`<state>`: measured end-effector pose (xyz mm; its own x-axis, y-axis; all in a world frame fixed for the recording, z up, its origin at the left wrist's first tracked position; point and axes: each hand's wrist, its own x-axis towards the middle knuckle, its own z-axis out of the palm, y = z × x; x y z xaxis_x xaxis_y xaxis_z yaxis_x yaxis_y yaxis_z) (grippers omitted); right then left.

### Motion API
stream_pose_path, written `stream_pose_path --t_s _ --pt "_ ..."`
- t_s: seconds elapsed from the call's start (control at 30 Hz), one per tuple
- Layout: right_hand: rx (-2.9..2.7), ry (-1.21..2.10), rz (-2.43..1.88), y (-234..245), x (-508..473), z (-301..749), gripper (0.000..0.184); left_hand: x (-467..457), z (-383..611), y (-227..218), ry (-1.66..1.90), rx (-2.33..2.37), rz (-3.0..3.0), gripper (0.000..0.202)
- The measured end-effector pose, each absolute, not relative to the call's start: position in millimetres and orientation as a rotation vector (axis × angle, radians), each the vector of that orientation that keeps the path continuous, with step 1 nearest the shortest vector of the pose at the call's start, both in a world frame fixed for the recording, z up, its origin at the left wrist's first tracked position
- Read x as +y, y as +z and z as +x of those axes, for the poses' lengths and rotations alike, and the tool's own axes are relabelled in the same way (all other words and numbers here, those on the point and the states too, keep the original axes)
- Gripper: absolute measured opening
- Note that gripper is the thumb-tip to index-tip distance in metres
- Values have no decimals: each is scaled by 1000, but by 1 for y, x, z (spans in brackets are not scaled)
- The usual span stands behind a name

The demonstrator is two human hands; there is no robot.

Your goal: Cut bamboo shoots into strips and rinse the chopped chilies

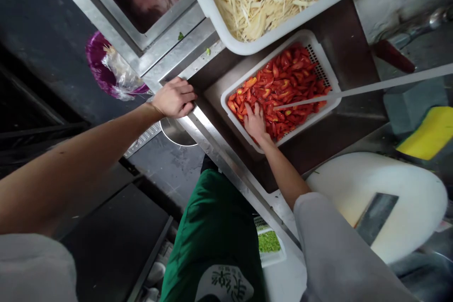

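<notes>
My right hand (255, 120) reaches down onto cut red peppers (283, 80) with its fingers spread, the tips touching the pieces. The peppers lie in a white perforated basket (323, 63), which sits inside a metal sink (226, 127). On the near left corner of the sink, my left hand (176, 98) rests with its fingers curled over the metal edge (208, 138). A long pale strip (371, 88) slants from the right to the peppers; whether it is water or a spout I cannot tell.
A white tub (233, 40) of pale shreds overhangs the sink's far side. Left of it, a basin (141, 14) holds pinkish pieces in liquid. On the right are a tap (399, 40), a yellow sponge-like block (430, 132) and a cleaver (377, 217) on a round cutting board (417, 198).
</notes>
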<state>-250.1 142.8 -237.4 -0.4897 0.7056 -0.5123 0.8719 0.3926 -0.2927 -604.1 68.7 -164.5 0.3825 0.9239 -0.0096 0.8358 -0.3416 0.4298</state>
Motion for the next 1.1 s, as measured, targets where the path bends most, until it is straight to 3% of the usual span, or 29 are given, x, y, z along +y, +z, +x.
stream_pose_path --t_s 0.27,0.47,0.6,0.87,1.1 --pt "2498 -770 1503 -223 137 -195 54 69 -606 -165 383 1520 2276 20" --pt "2132 -382 2227 -249 173 -136 70 69 -606 -166 371 1529 2286 20" --pt "2097 -315 2329 -272 181 -148 77 69 -604 -165 382 1537 2235 19" --pt "1683 -530 2376 -308 238 -216 79 68 -606 -161 383 1505 2310 15" --pt "2184 -818 2083 -295 213 -254 70 71 -602 -157 353 1498 2338 20"
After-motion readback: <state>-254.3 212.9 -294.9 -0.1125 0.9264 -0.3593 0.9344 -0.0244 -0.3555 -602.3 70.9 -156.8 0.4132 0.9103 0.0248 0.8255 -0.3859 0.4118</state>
